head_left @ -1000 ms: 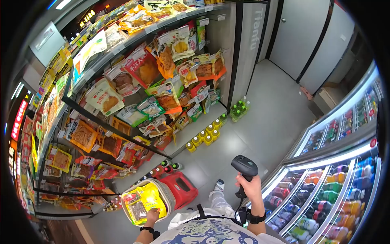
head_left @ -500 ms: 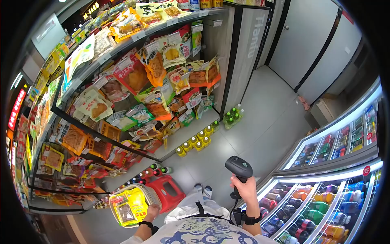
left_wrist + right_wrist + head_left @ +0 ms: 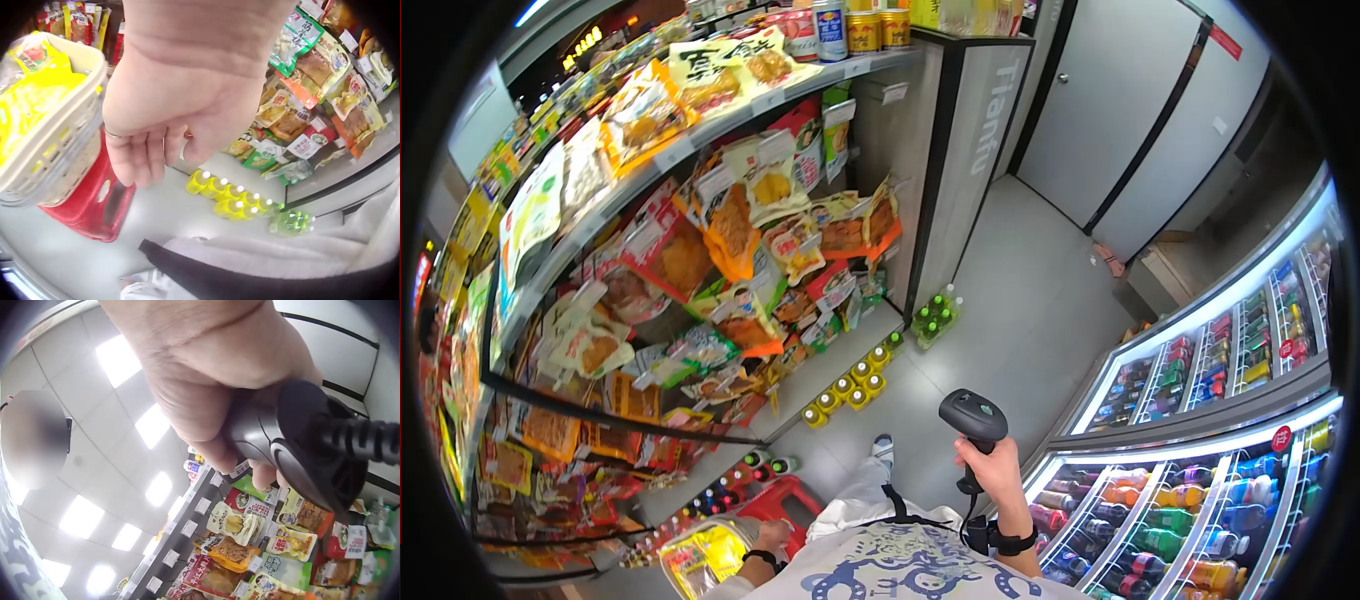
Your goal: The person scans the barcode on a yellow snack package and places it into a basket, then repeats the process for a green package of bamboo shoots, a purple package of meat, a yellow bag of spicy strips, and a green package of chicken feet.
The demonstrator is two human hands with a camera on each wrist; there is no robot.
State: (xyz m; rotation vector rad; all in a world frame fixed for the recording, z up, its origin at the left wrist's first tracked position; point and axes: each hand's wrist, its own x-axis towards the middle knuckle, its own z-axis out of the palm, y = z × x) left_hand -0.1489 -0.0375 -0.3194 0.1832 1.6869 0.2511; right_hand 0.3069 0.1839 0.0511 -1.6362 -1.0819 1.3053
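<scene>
My right hand grips the handle of a black barcode scanner, held upright in front of my body. In the right wrist view the fingers wrap the scanner's handle, and a coiled cable leaves its base. My left hand hangs with loosely bent fingers and holds nothing. Beside it stands a cream plastic basket with yellow food packets inside. Just under that basket shows a red plastic item with a dark slot.
Shelves with hanging snack bags stand on my left. Yellow-capped bottles and green bottles line the floor along them. A lit drink cooler is close on my right. Grey floor leads to a door.
Shelves, floor bottles and basket have shifted left in the head view. My left hand has come away from over the packets to the basket's right side. My right hand still holds the scanner.
</scene>
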